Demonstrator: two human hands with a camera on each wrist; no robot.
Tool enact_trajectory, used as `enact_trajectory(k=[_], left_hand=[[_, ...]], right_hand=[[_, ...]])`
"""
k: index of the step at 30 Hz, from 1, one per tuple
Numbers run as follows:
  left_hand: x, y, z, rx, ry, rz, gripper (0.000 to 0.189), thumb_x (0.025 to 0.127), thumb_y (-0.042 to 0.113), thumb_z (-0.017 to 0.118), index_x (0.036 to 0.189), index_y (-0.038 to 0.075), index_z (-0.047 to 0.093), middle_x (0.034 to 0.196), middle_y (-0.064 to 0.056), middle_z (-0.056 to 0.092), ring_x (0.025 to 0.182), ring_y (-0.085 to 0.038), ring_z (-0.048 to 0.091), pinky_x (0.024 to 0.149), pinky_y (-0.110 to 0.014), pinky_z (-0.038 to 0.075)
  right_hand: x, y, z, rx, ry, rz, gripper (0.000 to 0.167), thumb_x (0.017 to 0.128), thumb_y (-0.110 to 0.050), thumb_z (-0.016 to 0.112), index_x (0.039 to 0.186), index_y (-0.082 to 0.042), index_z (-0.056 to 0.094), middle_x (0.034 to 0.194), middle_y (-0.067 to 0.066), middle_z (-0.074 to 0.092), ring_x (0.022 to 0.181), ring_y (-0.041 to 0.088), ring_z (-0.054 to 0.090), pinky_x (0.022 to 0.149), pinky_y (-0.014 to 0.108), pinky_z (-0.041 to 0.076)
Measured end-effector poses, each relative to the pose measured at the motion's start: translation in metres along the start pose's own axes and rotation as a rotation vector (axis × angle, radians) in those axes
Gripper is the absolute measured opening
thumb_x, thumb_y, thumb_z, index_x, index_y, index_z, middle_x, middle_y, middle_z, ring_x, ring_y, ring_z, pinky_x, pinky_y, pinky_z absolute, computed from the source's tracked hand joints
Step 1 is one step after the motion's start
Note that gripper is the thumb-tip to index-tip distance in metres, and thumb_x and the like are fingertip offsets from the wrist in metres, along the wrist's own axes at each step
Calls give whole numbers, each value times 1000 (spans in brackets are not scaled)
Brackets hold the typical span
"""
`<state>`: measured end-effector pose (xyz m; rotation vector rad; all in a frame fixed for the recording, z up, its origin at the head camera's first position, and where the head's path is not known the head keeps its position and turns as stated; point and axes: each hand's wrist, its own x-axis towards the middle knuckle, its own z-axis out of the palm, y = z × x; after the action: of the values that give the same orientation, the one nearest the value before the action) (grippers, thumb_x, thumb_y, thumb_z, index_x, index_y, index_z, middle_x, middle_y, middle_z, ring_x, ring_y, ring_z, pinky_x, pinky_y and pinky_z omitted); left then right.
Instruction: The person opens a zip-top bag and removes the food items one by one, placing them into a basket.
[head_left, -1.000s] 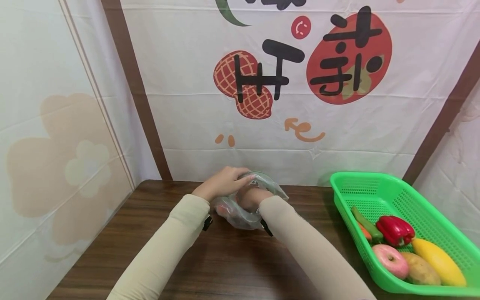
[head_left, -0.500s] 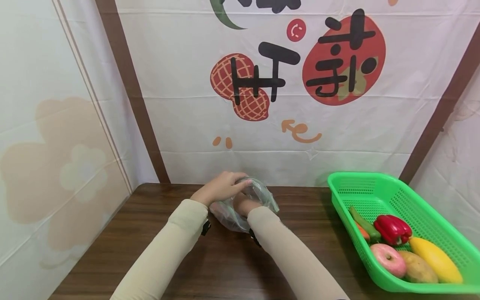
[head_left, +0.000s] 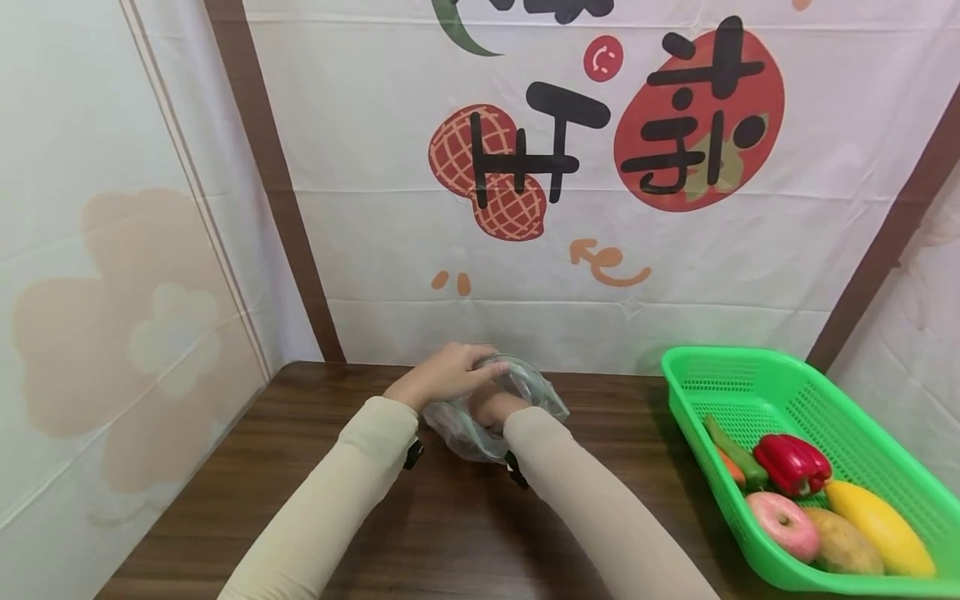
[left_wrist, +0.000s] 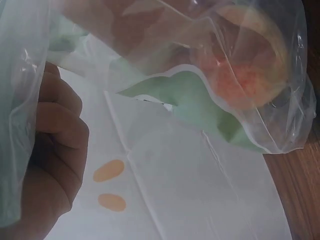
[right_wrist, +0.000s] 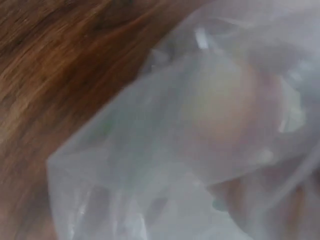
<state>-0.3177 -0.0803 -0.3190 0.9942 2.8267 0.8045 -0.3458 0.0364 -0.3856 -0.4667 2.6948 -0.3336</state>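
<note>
A clear plastic bag (head_left: 468,437) sits on the table near the back wall. My left hand (head_left: 448,372) grips its rim; in the left wrist view, the curled fingers of that left hand (left_wrist: 60,130) hold the plastic. My right hand (head_left: 495,408) reaches inside the bag through its mouth. Through the film in the left wrist view, a round red-and-yellow fruit (left_wrist: 240,85) shows, with fingers of the right hand curled over its upper part. The right wrist view has the same fruit (right_wrist: 225,105) blurred behind plastic. Its exact kind is unclear.
To the right stands a green plastic basket (head_left: 765,358). It holds a red bell pepper (head_left: 792,463), a green pepper (head_left: 735,454), part of a carrot (head_left: 731,468), a pink apple (head_left: 783,525), a potato (head_left: 845,542) and a yellow mango (head_left: 881,525). A printed cloth wall (head_left: 375,208) closes off the back.
My right hand has shifted slightly left and stays inside the bag. The bag's mouth has shifted and folded somewhat; the left hand keeps its grip.
</note>
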Motion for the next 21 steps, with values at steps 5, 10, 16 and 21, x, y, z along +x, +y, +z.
enact_trajectory(k=[5,10,16,21], left_hand=[[1,1,2,-16,4,-1,59,104,48,50,145,5,52,143,-13,54,134,-28,48,107,-45,40],[2,1,2,-10,21,11,53,105,47,49,140,9,58,137,-10,60,129,-26,54,104,-44,43],[0,0,-1,-2,34,27,48,105,45,51,137,11,61,131,-8,64,122,-24,59,100,-44,47],[-2,-1,-2,-19,47,11,51,104,44,53,140,8,59,135,-11,61,127,-27,56,102,-45,45]], right_hand=[[-7,-2,-12,-126,-116,8,41,104,-2,47,63,-7,53,55,0,37,40,10,22,41,24,27],[-18,-4,-25,-162,-159,-50,39,106,-7,42,72,-9,60,51,-2,29,41,10,17,41,26,24],[-40,-3,-38,-148,-96,-228,41,100,-6,47,61,-17,46,53,-5,31,43,9,22,43,26,27],[-62,0,-45,-37,-1,-333,28,91,-1,55,69,-15,46,59,-5,37,51,11,33,52,26,34]])
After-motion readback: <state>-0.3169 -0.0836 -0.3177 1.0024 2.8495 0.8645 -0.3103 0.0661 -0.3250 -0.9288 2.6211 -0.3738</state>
